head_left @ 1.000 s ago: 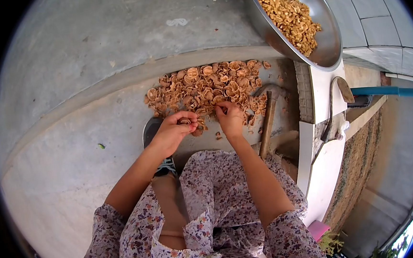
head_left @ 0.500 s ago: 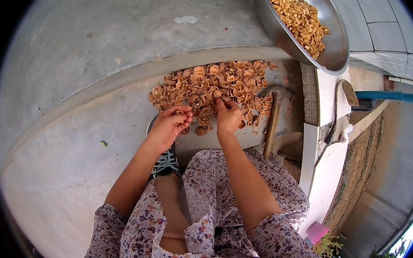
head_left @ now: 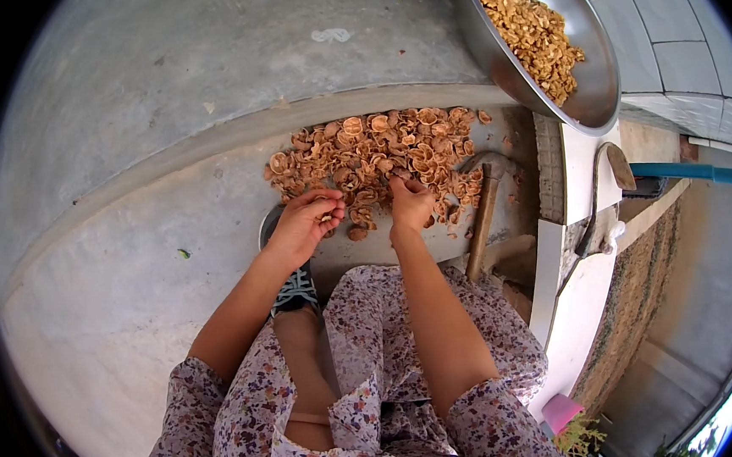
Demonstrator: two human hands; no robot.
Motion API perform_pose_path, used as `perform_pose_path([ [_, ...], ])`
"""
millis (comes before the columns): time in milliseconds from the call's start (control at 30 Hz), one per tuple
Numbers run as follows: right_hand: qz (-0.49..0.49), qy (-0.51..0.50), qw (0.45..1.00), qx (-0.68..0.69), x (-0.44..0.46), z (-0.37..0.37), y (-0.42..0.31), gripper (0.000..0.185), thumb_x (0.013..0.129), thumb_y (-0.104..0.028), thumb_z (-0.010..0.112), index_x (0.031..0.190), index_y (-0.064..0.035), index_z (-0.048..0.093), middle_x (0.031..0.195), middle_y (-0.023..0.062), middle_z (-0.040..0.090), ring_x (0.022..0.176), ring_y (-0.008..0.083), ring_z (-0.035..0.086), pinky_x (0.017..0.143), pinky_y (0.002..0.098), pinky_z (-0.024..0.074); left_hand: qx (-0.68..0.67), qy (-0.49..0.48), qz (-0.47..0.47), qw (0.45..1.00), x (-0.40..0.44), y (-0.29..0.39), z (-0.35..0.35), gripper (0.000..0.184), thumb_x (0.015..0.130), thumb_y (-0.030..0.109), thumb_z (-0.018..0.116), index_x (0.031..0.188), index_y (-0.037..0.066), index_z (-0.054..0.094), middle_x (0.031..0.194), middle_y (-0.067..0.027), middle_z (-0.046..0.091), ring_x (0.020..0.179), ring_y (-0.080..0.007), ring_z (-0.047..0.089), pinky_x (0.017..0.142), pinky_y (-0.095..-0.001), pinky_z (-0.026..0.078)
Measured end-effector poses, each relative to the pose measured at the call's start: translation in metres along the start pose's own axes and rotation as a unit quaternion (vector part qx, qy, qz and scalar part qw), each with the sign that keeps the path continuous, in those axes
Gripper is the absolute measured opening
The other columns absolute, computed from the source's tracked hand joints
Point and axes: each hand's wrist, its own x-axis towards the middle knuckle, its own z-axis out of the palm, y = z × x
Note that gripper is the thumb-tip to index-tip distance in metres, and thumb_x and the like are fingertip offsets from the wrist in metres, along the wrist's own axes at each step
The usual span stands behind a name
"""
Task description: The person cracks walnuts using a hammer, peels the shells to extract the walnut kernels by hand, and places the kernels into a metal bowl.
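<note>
Over the near left edge of a heap of cracked walnut shells [head_left: 369, 148], my left hand [head_left: 302, 224] is curled, palm partly turned up. Pale walnut pieces [head_left: 326, 218] show between its fingers. My right hand [head_left: 411, 201] is at the near middle of the heap, back of the hand up. Its thumb and fingers pinch a brown walnut shell [head_left: 400, 174]; the fingertips are partly hidden. One rounder walnut [head_left: 357, 232] lies at the heap's near edge, between the two hands.
A metal bowl [head_left: 597, 68] of walnut kernels [head_left: 535, 38] stands at the upper right. A hammer [head_left: 485, 212] with a wooden handle leans right of the heap. Beyond it are a sickle-like tool [head_left: 595, 204] and a blue pipe [head_left: 676, 170]. A concrete step [head_left: 207, 146] borders the heap.
My right hand has shifted slightly right and nearer to me, and a shell now shows at its fingertips. My left hand has turned a little and stays at about the same place.
</note>
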Motion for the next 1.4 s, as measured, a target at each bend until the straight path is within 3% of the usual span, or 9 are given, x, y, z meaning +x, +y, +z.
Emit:
perform_pose_path([
  [167, 0.063, -0.116, 0.974, 0.182, -0.022, -0.034, 0.0, 0.015, 0.077, -0.016, 0.071, 0.083, -0.0027, 0.07, 0.069, 0.006, 0.063, 0.055, 0.0137, 0.051, 0.056, 0.0319, 0.044, -0.025, -0.028, -0.011, 0.999, 0.003, -0.002, 0.012, 0.017, 0.086, 0.007, 0.057, 0.102, 0.0, 0.06, 0.097, -0.0097, 0.062, 0.092, -0.0187, 0.06, 0.081, -0.0292, 0.05],
  [300, -0.006, -0.217, 0.95, 0.223, -0.057, -0.066, -0.011, 0.012, 0.077, -0.012, 0.07, 0.085, -0.0026, 0.069, 0.069, 0.0051, 0.061, 0.057, 0.0105, 0.051, 0.056, 0.0279, 0.0426, -0.079, -0.067, -0.022, 0.994, 0.001, 0.001, 0.028, 0.02, 0.089, 0.012, 0.053, 0.103, -0.001, 0.061, 0.103, -0.0114, 0.062, 0.097, -0.0204, 0.059, 0.083, -0.0317, 0.05],
  [367, -0.243, -0.236, 0.941, -0.002, -0.068, -0.081, -0.022, 0.011, 0.076, -0.01, 0.07, 0.085, -0.004, 0.069, 0.068, 0.0059, 0.058, 0.058, 0.0117, 0.053, 0.056, 0.0269, 0.0438, -0.075, -0.094, -0.029, 0.992, -0.002, 0.005, 0.034, 0.021, 0.09, 0.013, 0.052, 0.104, 0.0, 0.061, 0.104, -0.0109, 0.061, 0.099, -0.0196, 0.059, 0.085, -0.0327, 0.05],
  [500, -0.403, -0.191, 0.894, -0.033, -0.075, -0.098, -0.037, 0.017, 0.074, -0.005, 0.068, 0.091, -0.0047, 0.066, 0.074, 0.008, 0.059, 0.059, 0.0178, 0.056, 0.055, 0.0302, 0.0469, -0.068, -0.166, -0.041, 0.983, -0.01, 0.012, 0.049, 0.023, 0.092, 0.016, 0.049, 0.105, 0.0, 0.06, 0.107, -0.0093, 0.061, 0.102, -0.0175, 0.057, 0.087, -0.034, 0.048],
  [633, -0.405, -0.206, 0.89, -0.036, -0.08, -0.127, -0.059, 0.032, 0.073, -0.002, 0.069, 0.104, -0.006, 0.062, 0.073, 0.0058, 0.058, 0.06, 0.0167, 0.056, 0.054, 0.0291, 0.0464, -0.084, -0.182, -0.064, 0.978, -0.023, 0.021, 0.068, 0.024, 0.092, 0.016, 0.048, 0.108, 0.001, 0.059, 0.108, -0.0081, 0.06, 0.102, -0.0167, 0.057, 0.087, -0.0327, 0.048],
  [967, -0.393, -0.245, 0.885, -0.035, -0.073, -0.143, -0.061, 0.036, 0.072, -0.005, 0.072, 0.107, -0.0084, 0.061, 0.075, 0.0048, 0.058, 0.058, 0.0169, 0.056, 0.052, 0.0303, 0.046, -0.078, -0.208, -0.068, 0.973, -0.036, 0.025, 0.087, 0.028, 0.095, 0.019, 0.046, 0.114, 0.001, 0.056, 0.112, -0.0084, 0.059, 0.106, -0.0182, 0.055, 0.093, -0.0338, 0.044],
  [1233, -0.64, -0.043, 0.752, -0.153, -0.063, -0.146, -0.063, 0.031, 0.071, -0.006, 0.07, 0.1, -0.01, 0.06, 0.079, 0.0072, 0.06, 0.058, 0.0256, 0.06, 0.052, 0.0336, 0.0493, -0.022, -0.182, -0.015, 0.983, -0.035, 0.021, 0.091, 0.029, 0.09, 0.022, 0.057, 0.111, 0.002, 0.06, 0.105, -0.0077, 0.062, 0.098, -0.0169, 0.059, 0.092, -0.0329, 0.047],
  [1367, -0.58, -0.116, 0.795, -0.134, -0.067, -0.147, -0.064, 0.035, 0.071, -0.007, 0.071, 0.104, -0.0081, 0.06, 0.08, 0.0066, 0.061, 0.056, 0.0212, 0.059, 0.051, 0.0317, 0.0482, 0.022, -0.155, -0.006, 0.988, -0.036, 0.022, 0.088, 0.03, 0.088, 0.021, 0.061, 0.111, 0.001, 0.06, 0.102, -0.0071, 0.064, 0.094, -0.0161, 0.06, 0.09, -0.0311, 0.048],
  [1400, -0.5, -0.171, 0.843, -0.101, -0.07, -0.149, -0.068, 0.036, 0.072, -0.007, 0.072, 0.107, -0.0076, 0.06, 0.08, 0.0061, 0.062, 0.055, 0.0181, 0.057, 0.05, 0.0299, 0.0469, 0.03, -0.155, 0.0, 0.987, -0.037, 0.023, 0.088, 0.03, 0.088, 0.021, 0.061, 0.11, 0.0, 0.061, 0.101, -0.0068, 0.064, 0.093, -0.0157, 0.06, 0.089, -0.0306, 0.048],
])
